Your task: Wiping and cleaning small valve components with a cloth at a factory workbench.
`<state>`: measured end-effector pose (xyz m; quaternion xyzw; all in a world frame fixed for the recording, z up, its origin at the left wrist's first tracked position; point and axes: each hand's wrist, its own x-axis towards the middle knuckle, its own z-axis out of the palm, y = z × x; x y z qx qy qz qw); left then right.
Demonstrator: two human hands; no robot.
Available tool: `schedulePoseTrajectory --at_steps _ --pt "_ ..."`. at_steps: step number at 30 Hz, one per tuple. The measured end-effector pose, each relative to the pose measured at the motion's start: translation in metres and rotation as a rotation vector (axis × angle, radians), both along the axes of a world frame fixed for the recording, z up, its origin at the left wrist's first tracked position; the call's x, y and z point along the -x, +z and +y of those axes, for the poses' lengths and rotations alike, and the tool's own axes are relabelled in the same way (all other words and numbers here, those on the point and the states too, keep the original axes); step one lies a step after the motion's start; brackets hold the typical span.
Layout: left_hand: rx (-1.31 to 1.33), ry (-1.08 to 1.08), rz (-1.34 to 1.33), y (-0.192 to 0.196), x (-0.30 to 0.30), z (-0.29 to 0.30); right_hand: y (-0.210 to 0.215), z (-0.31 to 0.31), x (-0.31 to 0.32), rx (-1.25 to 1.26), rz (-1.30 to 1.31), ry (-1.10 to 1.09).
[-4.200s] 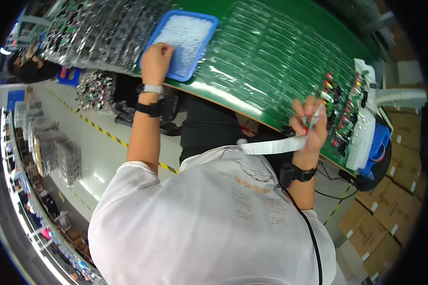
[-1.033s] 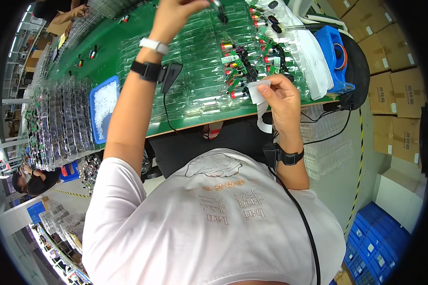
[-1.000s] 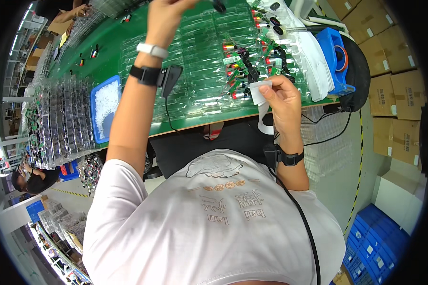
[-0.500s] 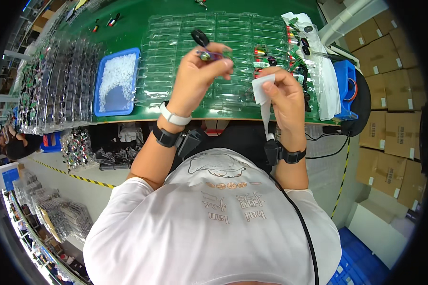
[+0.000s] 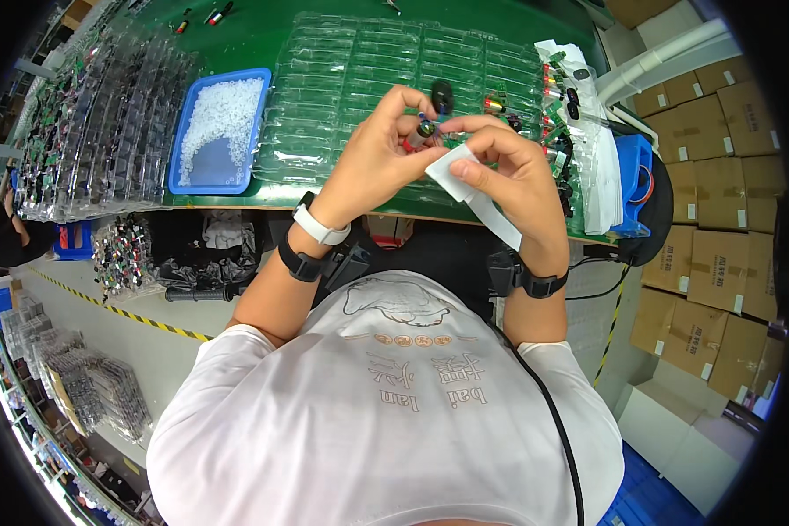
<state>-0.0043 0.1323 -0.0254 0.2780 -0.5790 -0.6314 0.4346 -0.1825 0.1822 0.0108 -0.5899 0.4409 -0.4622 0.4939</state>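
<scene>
In front of me, over the clear plastic blister tray (image 5: 324, 66), my two hands are close together. My left hand (image 5: 373, 162) pinches a small electronic assembly (image 5: 423, 131), a dark cylinder with a red part and thin wires. A black oval piece (image 5: 443, 95) sticks up from its far side. The fingers of my right hand (image 5: 519, 180) are closed on a white strip (image 5: 497, 221), folded over at the top, its tail hanging toward me. My right fingertips reach the assembly's wires; whether they grip them I cannot tell.
To the left, a blue tray (image 5: 266, 98) holds small white pieces, beside stacked filled blister trays (image 5: 105, 131). More assemblies (image 5: 557, 92) lie at the right on white sheets (image 5: 600, 175), next to a blue bin (image 5: 631, 175). Cardboard boxes (image 5: 719, 202) are stacked further right.
My left hand has moved right with the assembly, and my right hand has moved slightly left, so the two now meet. The white strip has swung outward. The whole view has shifted slightly.
</scene>
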Motion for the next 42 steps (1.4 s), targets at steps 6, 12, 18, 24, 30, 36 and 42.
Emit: schedulePoseTrajectory --at_steps 6,12,18,24,30,36,42 --pt "0.144 -0.149 -0.195 -0.002 -0.003 0.002 0.002 -0.002 0.011 -0.186 0.103 0.126" --pt "0.016 -0.171 0.02 -0.003 0.004 0.007 -0.017 0.001 0.015 -0.177 -0.217 0.061" --pt "-0.419 -0.214 0.39 -0.004 0.005 0.006 -0.033 0.007 0.015 -0.264 -0.524 -0.024" --pt "-0.283 -0.214 0.259 -0.004 0.019 0.014 -0.041 0.005 0.008 -0.214 -0.751 -0.135" --pt "-0.398 -0.249 0.236 -0.004 0.017 0.014 -0.033 0.002 0.014 -0.062 -0.647 -0.095" --pt "-0.362 -0.068 0.165 -0.002 0.019 0.014 -0.017 0.003 0.016 -0.011 -0.379 -0.045" --pt "0.016 0.21 0.016 0.002 0.019 0.015 -0.029 0.015 -0.001 -0.054 -0.357 -0.215"
